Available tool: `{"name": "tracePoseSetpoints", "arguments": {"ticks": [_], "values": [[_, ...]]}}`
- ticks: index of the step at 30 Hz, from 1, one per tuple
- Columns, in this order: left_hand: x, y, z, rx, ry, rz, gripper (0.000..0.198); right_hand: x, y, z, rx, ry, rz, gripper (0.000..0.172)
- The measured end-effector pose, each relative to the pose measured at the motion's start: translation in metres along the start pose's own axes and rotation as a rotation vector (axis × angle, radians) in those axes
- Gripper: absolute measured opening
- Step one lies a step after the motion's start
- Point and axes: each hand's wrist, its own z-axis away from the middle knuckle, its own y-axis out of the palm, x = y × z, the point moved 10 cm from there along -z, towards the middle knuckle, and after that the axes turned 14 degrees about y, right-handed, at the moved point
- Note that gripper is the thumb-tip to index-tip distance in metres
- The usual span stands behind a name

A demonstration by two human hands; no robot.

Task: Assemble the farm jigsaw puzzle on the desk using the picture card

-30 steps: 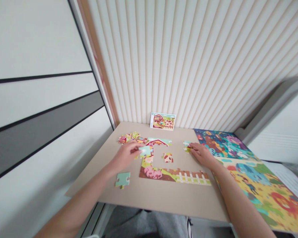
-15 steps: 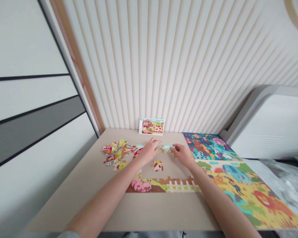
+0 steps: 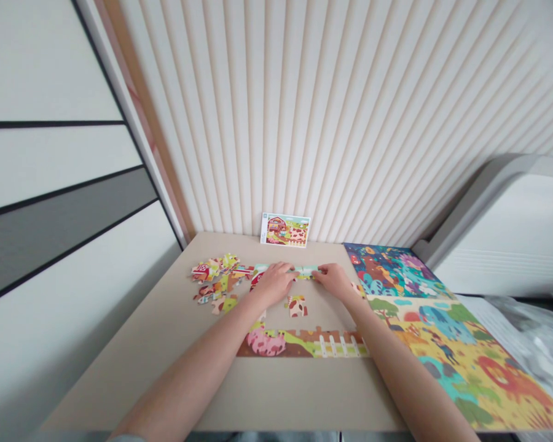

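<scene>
Puzzle piece (image 3: 305,271), pale green, light, stiff thin card, best held by its edges, lies at twelve o'clock on the tan board (image 3: 299,387). Left hand (image 3: 274,285) and right hand (image 3: 334,280) press close on either side; any pinch cannot be told.

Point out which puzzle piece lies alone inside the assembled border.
The white, brown-spotted cow piece lies alone; the others sit in the loose pile or joined in the border.

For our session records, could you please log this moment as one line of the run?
left hand: on mint jigsaw strip | right hand: on mint jigsaw piece | near: loose pieces, farm picture card
</scene>
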Motion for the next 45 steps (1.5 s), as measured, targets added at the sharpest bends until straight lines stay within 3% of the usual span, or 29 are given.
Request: {"name": "tracePoseSetpoints", "arguments": {"ticks": [7,13,18,21,24,27,31,34,37,41,45], "values": [[0.003,0.006,0.001,0.043,-0.017,-0.032,0.041,0.005,-0.003,0.002,-0.065,0.055,0.128,0.034],[0.005,0.009,0.001,0.091,-0.056,-0.080,0.044,0.008,-0.001,0.010,-0.105,0.084,0.202,0.059],[0.002,0.008,-0.002,0.119,-0.075,-0.098,0.045,0.011,0.002,0.015,-0.110,0.086,0.233,0.052],[-0.001,-0.001,-0.008,0.154,-0.052,-0.078,0.045,0.011,0.001,0.016,-0.122,0.072,0.217,0.050],[0.001,-0.035,-0.004,0.128,-0.015,-0.043,0.048,0.010,-0.004,0.017,-0.144,0.035,0.149,0.050],[0.016,-0.088,0.030,0.059,-0.072,-0.039,0.040,0.004,-0.012,0.015,-0.152,-0.010,0.021,0.046],[0.024,-0.136,0.115,0.173,-0.181,0.036,0.045,-0.006,-0.023,0.013,-0.161,-0.063,-0.050,0.044],[0.000,-0.136,0.179,0.362,-0.178,0.209,0.080,-0.012,-0.035,0.015,-0.196,-0.095,-0.090,0.045],[-0.023,-0.126,0.223,0.454,-0.238,0.235,0.094,-0.019,-0.047,0.016,-0.235,-0.084,-0.114,0.044],[-0.034,-0.113,0.248,0.410,-0.342,0.178,0.071,-0.031,-0.062,0.016,-0.283,-0.041,-0.123,0.043],[-0.034,-0.112,0.254,0.350,-0.327,0.155,0.060,-0.046,-0.078,0.015,-0.321,-0.005,-0.156,0.041]]}}
